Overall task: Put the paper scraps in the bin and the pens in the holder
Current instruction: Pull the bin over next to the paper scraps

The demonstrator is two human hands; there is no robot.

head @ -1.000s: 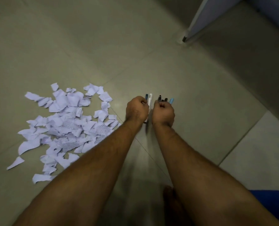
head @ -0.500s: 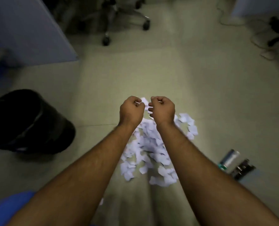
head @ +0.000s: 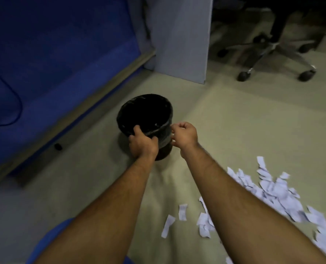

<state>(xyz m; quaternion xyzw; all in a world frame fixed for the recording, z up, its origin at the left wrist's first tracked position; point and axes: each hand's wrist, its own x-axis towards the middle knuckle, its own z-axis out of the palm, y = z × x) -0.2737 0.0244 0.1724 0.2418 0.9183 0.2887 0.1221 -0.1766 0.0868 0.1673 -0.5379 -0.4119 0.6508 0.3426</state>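
Black lined bin (head: 145,113), round, upright on floor (head: 234,121).
Left hand (head: 143,143) fingers grip its near rim; right hand (head: 184,136) loosely curled at 3 o'clock; white scraps (head: 272,191) at 5 o'clock.

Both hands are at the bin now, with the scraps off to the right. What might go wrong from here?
1. The left hand grips only the near rim of the bin; pulling there may tip it.
2. The right hand is curled beside the bin, not over it; anything it holds would likely drop outside.
3. Dragging the bin into the scraps may scatter them.
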